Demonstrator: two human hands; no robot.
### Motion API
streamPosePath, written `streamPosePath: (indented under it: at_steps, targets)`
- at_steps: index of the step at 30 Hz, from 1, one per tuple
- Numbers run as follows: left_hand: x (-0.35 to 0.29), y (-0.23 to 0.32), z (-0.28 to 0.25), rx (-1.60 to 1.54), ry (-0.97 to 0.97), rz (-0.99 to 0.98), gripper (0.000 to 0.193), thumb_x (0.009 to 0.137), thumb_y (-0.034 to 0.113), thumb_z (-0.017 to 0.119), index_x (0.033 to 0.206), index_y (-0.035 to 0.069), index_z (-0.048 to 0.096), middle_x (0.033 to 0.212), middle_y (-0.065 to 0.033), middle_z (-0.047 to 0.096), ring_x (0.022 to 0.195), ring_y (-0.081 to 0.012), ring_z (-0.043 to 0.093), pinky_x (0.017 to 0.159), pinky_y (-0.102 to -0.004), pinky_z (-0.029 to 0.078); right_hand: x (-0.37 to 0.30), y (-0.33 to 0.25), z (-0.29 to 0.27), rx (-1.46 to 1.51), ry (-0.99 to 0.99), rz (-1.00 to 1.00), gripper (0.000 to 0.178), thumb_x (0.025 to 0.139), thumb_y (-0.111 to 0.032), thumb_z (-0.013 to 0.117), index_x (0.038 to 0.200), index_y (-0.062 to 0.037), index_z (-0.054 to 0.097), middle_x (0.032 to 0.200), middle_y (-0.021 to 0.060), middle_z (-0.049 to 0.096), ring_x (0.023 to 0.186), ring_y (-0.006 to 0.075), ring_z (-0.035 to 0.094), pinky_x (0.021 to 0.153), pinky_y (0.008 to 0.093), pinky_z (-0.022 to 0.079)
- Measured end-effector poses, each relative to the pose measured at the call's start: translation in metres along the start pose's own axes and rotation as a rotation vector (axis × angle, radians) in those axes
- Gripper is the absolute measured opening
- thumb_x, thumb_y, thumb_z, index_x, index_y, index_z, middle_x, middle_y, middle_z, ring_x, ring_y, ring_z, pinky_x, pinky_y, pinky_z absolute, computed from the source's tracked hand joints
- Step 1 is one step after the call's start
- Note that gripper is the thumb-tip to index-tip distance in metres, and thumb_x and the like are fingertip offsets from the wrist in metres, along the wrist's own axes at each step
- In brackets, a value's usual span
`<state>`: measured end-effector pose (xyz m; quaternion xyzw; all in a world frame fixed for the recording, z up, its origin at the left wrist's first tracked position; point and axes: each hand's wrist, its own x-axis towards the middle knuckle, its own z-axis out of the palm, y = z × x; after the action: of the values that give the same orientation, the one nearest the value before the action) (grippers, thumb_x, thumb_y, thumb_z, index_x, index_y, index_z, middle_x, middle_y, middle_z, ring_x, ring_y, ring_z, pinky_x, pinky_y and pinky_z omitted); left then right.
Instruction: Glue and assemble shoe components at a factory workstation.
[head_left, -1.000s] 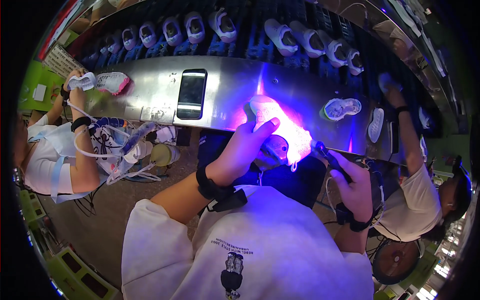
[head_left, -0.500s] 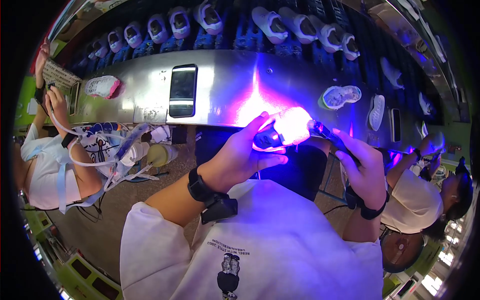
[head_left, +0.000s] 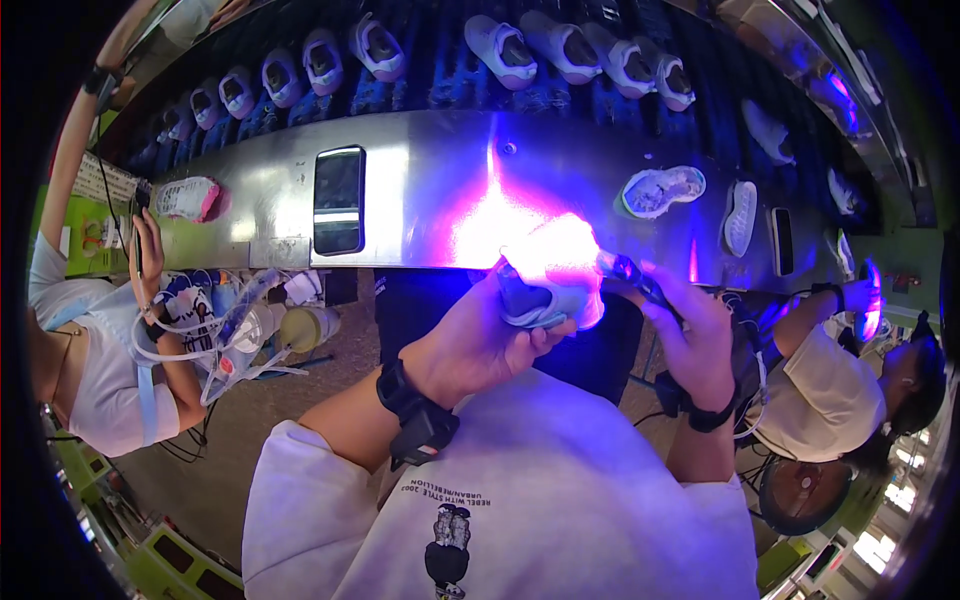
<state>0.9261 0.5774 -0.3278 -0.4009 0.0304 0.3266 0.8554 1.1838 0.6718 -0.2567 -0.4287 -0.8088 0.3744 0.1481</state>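
Note:
In my left hand (head_left: 478, 335) is a light-coloured shoe (head_left: 578, 308), gripped with the thumb above and the fingers curled beneath. Its dark opening faces me, and glare washes out the toe side. A dark pen-shaped tool (head_left: 640, 282) lies between the thumb and fingers of my right hand (head_left: 703, 345). The tool's tip is right beside the shoe's glaring side; whether they touch, I cannot tell. Intense white, pink and violet light covers the shoe and the bench edge behind it.
Beyond the metal bench (head_left: 410, 190), pale shoes (head_left: 500, 50) stand in a row on a dark conveyor. A phone (head_left: 339, 200), a white sole (head_left: 664, 190) and another sole (head_left: 740, 218) lie on the bench. Co-workers sit at both sides; clear tubes (head_left: 190, 335) hang at left.
My left hand has rolled the shoe, so its opening is tipped lower toward me. The tool stays close to it. The co-worker at left has raised an arm.

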Motion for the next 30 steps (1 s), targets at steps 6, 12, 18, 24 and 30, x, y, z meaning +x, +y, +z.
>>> streamPosePath:
  at_steps: [6, 12, 18, 24, 30]
  targets:
    - [-0.010, 0.009, -0.001, 0.433, -0.138, 0.158, 0.062, 0.103, 0.056, 0.050, 0.142, 0.009, 0.050, 0.119, -0.0224, 0.068, 0.084, -0.0264, 0.074, 0.060, -0.0302, 0.064, -0.028, 0.011, 0.030, 0.080, -0.005, 0.118, 0.048, 0.090, -0.004, 0.070, 0.137, -0.0079, 0.063, 0.107, 0.0166, 0.072, 0.092, 0.0285, 0.070, 0.082, 0.0368, 0.053]
    - [-0.036, 0.015, 0.021, 1.012, 0.022, 0.669, 0.074, 0.092, 0.037, 0.072, 0.149, -0.001, 0.043, 0.136, -0.0141, 0.062, 0.123, -0.0261, 0.062, 0.108, -0.0424, 0.047, 0.028, -0.034, 0.045, 0.169, -0.025, 0.277, 0.043, 0.096, -0.008, 0.066, 0.138, -0.0054, 0.061, 0.117, 0.0204, 0.071, 0.104, 0.0307, 0.071, 0.091, 0.0372, 0.054]
    - [-0.062, 0.026, 0.059, 1.428, 0.197, 1.110, 0.072, 0.087, 0.017, 0.078, 0.147, -0.005, 0.046, 0.127, -0.0111, 0.066, 0.115, -0.0191, 0.064, 0.103, -0.0348, 0.049, 0.015, -0.023, 0.067, 0.218, -0.080, 0.022, 0.043, 0.092, -0.008, 0.071, 0.134, -0.0031, 0.063, 0.118, 0.0179, 0.073, 0.102, 0.0287, 0.072, 0.091, 0.0369, 0.055]
    - [-0.062, 0.076, 0.083, 1.478, 0.448, 1.147, 0.053, 0.094, 0.020, 0.072, 0.138, -0.005, 0.058, 0.110, -0.0081, 0.071, 0.097, -0.0126, 0.067, 0.088, -0.0281, 0.053, 0.003, 0.018, 0.055, 0.262, -0.136, 0.129, 0.044, 0.091, -0.004, 0.071, 0.134, -0.0015, 0.063, 0.120, 0.0167, 0.072, 0.114, 0.0256, 0.068, 0.100, 0.0371, 0.050]
    - [-0.010, 0.198, 0.136, 1.870, 0.834, 1.171, 0.049, 0.092, 0.035, 0.070, 0.114, -0.008, 0.069, 0.085, -0.0128, 0.074, 0.074, -0.0193, 0.072, 0.067, -0.0328, 0.055, -0.012, 0.067, 0.033, 0.555, 0.113, 0.354, 0.047, 0.090, 0.003, 0.065, 0.137, 0.0013, 0.058, 0.105, 0.0085, 0.070, 0.099, 0.0152, 0.064, 0.090, 0.0307, 0.051]
